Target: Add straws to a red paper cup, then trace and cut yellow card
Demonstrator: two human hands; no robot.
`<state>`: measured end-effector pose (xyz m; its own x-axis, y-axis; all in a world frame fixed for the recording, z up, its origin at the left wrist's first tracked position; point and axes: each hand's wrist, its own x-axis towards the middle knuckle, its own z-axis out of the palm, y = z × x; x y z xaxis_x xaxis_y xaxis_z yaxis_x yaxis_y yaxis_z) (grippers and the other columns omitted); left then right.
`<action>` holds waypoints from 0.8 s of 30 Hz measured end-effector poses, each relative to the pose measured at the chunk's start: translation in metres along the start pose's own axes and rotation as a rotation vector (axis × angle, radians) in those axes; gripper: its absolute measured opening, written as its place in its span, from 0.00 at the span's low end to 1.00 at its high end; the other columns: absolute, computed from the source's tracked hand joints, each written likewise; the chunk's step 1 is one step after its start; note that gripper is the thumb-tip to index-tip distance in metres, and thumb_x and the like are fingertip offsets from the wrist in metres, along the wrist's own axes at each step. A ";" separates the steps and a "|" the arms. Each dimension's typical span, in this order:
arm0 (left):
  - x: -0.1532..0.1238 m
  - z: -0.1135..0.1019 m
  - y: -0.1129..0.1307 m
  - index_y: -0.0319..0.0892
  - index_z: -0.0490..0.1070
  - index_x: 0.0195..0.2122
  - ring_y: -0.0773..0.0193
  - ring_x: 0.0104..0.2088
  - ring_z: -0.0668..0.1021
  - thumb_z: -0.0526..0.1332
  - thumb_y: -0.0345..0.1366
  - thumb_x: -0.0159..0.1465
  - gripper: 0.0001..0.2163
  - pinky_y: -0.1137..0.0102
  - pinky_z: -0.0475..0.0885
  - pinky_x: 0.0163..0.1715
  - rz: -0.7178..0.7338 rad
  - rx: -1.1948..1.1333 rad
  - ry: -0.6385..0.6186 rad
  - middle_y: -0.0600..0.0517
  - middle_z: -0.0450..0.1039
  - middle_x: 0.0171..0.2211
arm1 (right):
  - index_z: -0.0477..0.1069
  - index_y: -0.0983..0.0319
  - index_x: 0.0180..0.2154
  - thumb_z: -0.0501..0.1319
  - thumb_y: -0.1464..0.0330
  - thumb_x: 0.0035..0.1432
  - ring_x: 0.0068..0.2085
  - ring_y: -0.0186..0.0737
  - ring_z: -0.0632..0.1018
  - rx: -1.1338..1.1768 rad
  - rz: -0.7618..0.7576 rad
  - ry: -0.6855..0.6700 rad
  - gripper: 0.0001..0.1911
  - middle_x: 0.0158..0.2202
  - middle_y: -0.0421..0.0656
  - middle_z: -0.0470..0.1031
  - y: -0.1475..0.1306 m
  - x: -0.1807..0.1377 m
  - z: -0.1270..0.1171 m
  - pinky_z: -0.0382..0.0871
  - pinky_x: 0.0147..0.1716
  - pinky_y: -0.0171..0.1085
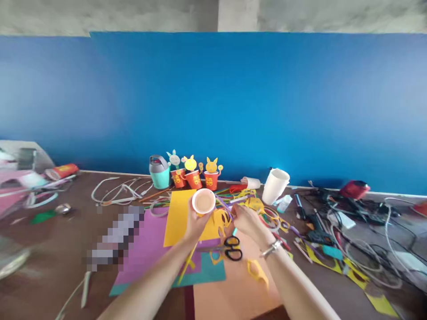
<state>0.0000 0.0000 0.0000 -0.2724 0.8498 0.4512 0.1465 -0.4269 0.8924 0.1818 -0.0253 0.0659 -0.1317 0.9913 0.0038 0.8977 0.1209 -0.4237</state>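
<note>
Here, left hand [195, 224] grips paper cup [203, 202], right hand [245, 221] pinches purple straw [223, 205].

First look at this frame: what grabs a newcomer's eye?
The big blue wall fills the top half. At centre, the left hand holds up a paper cup, its open mouth toward the camera, while the right hand pinches a purple straw beside it. Behind them stand three red cups with paper animal faces, on the cluttered brown table.
</note>
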 end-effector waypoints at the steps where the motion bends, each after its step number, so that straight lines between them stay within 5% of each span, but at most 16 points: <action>1: 0.000 0.000 -0.002 0.44 0.60 0.52 0.54 0.49 0.74 0.68 0.39 0.51 0.28 0.57 0.67 0.51 0.011 0.005 0.002 0.46 0.69 0.48 | 0.67 0.64 0.37 0.54 0.79 0.45 0.29 0.38 0.71 0.094 -0.014 0.022 0.14 0.26 0.42 0.71 0.000 0.000 -0.010 0.54 0.26 0.34; 4: -0.001 0.002 -0.005 0.45 0.60 0.53 0.54 0.50 0.73 0.67 0.36 0.51 0.28 0.58 0.66 0.52 0.038 0.026 0.009 0.46 0.69 0.50 | 0.65 0.62 0.36 0.53 0.77 0.47 0.24 0.33 0.67 0.439 -0.094 -0.006 0.12 0.23 0.37 0.67 -0.002 -0.005 -0.040 0.55 0.24 0.32; 8: -0.002 0.002 -0.004 0.46 0.59 0.55 0.54 0.51 0.73 0.66 0.32 0.52 0.29 0.59 0.67 0.52 0.064 0.065 0.009 0.45 0.68 0.52 | 0.65 0.62 0.32 0.54 0.71 0.47 0.16 0.26 0.59 1.009 -0.170 -0.351 0.07 0.20 0.33 0.64 -0.012 -0.019 -0.064 0.52 0.17 0.29; 10: -0.003 0.002 -0.004 0.47 0.59 0.55 0.53 0.54 0.71 0.66 0.31 0.53 0.29 0.57 0.66 0.53 0.104 0.077 -0.017 0.44 0.67 0.53 | 0.67 0.63 0.31 0.54 0.73 0.45 0.15 0.25 0.59 1.025 -0.150 -0.426 0.08 0.19 0.34 0.66 -0.020 -0.024 -0.062 0.51 0.15 0.28; 14: -0.007 0.002 -0.006 0.47 0.58 0.57 0.50 0.59 0.67 0.65 0.31 0.55 0.29 0.52 0.62 0.57 0.265 0.118 -0.077 0.42 0.63 0.57 | 0.68 0.64 0.34 0.54 0.74 0.47 0.14 0.24 0.63 0.908 0.005 -0.323 0.10 0.23 0.36 0.71 -0.037 -0.023 -0.046 0.53 0.13 0.27; 24: -0.009 0.002 -0.006 0.46 0.57 0.57 0.50 0.60 0.65 0.65 0.31 0.58 0.27 0.47 0.61 0.58 0.476 0.193 -0.123 0.41 0.62 0.57 | 0.73 0.67 0.35 0.53 0.78 0.46 0.14 0.25 0.65 0.816 0.032 -0.218 0.14 0.26 0.40 0.76 -0.043 -0.021 -0.036 0.55 0.13 0.27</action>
<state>0.0033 -0.0043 -0.0088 -0.0211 0.6104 0.7918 0.4023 -0.7199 0.5656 0.1614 -0.0492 0.1163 -0.2649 0.9512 -0.1584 0.3283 -0.0655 -0.9423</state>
